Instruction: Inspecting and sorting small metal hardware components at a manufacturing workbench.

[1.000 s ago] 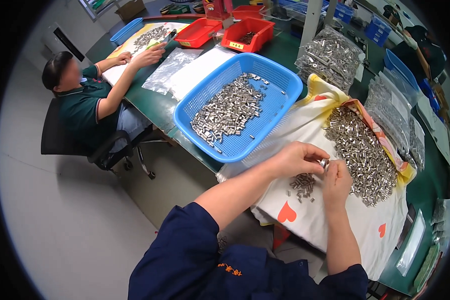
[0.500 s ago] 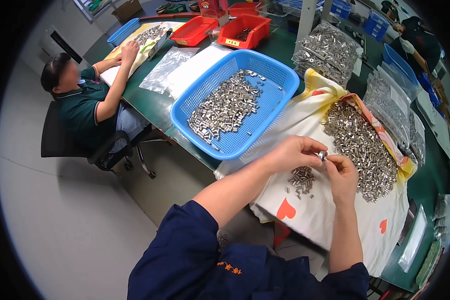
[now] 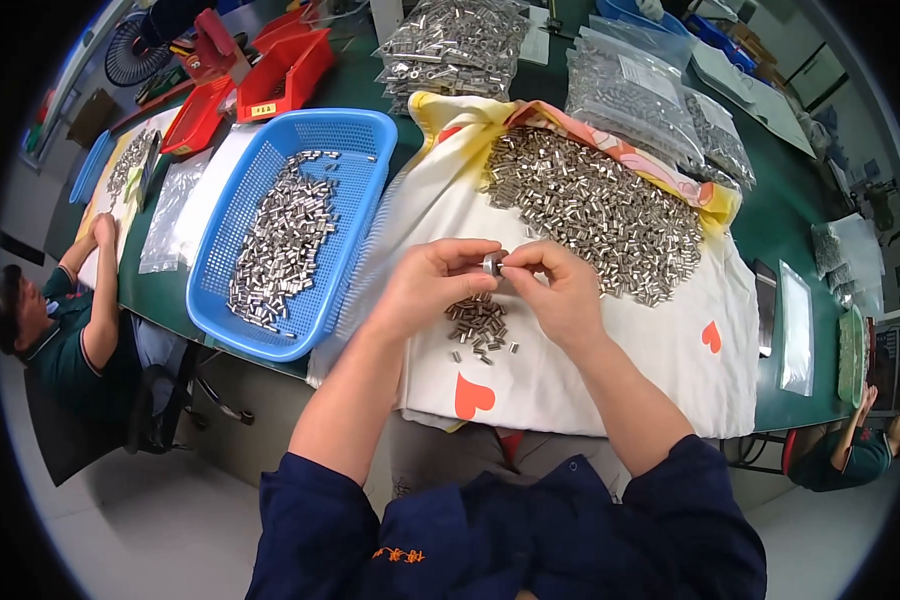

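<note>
My left hand and my right hand meet over a white cloth with red hearts, and together they pinch a small silver metal piece between the fingertips. Just below the hands lies a small heap of the same metal pieces. A big pile of silver metal pieces covers the cloth's far part. To the left stands a blue plastic basket with more metal pieces inside.
Clear bags of metal parts lie at the back on the green table. Red bins stand at the back left. A seated person works at the left; another person sits at the lower right.
The view has swung so the cloth and basket now sit more squarely in front. My hands stay together on a small metal piece above the little heap.
</note>
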`<state>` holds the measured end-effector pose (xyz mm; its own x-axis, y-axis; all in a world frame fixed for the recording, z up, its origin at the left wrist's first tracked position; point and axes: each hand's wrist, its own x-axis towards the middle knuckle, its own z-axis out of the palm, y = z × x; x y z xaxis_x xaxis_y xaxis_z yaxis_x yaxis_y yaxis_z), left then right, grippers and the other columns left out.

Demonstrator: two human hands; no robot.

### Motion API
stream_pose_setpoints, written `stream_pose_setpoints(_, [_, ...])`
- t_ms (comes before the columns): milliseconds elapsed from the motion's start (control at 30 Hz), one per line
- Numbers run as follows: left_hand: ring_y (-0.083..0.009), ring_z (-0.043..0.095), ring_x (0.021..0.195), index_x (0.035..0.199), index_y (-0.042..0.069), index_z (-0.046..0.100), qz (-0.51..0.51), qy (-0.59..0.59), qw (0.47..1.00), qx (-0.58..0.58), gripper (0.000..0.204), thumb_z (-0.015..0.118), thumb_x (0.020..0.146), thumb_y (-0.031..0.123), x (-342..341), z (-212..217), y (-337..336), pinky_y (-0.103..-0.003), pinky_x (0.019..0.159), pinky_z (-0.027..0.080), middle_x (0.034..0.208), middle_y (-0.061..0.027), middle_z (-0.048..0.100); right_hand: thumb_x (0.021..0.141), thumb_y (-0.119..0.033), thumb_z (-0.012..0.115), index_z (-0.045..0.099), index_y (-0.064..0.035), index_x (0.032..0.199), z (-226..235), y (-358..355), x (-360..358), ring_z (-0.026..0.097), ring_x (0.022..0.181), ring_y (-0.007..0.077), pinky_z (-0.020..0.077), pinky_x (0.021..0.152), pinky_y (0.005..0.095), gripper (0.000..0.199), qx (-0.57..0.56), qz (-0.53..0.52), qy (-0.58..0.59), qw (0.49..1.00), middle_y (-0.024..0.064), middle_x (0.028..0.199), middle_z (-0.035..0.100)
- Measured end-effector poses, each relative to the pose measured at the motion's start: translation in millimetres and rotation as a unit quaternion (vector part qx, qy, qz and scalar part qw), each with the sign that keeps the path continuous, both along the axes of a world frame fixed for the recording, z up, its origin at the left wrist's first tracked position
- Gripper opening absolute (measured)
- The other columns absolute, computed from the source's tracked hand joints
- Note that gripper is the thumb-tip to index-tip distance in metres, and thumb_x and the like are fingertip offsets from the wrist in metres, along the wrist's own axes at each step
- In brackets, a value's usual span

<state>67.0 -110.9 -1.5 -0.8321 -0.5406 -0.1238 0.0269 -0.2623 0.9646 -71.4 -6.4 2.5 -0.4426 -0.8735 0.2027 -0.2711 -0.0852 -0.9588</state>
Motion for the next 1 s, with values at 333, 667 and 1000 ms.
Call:
stream_pose_setpoints(333, [-0.0102,0.060,0.082,0.109,-0.004,0.055,0.007,0.003,0.999,-0.038,0.034,0.062,0.076,-0.002,4,-3,2,-0.021,0.073,0.048,0.093,-0.0069,0.063,0.071,-0.006,0.062,0.062,-0.0028,0.077,12,3,3,0.056,0.068,0.0196,0.0447,0.063,0.0290,0.006,-0.005,0.003,0.173,0.985,0.0073,0.074,0.060])
stream_pose_setpoints(667, [-0.0091,0.060,0.081,0.109,-0.004,0.056,0.013,0.000,0.998,-0.060,0.034,0.064,0.075,-0.001,3,-9,1,-0.021,0.071,0.048,0.090,-0.0066,0.064,0.070,-0.005,0.060,0.059,-0.0023,0.075,9,3,5,0.055,0.073,0.0255,0.0434,0.066,0.0343,0.005,-0.025,-0.001,0.238,0.971,0.0089,0.072,0.058])
stream_pose_setpoints(1000, [-0.0119,0.060,0.083,0.109,-0.005,0.055,0.014,-0.040,0.997,-0.063,0.036,0.062,0.074,-0.007,4,-2,3,-0.023,0.074,0.049,0.095,-0.0095,0.062,0.070,-0.004,0.060,0.059,-0.0023,0.075,8,3,9,0.055,0.070,0.0258,0.0439,0.063,0.0348,0.005,-0.045,-0.017,0.258,0.965,0.0093,0.071,0.058])
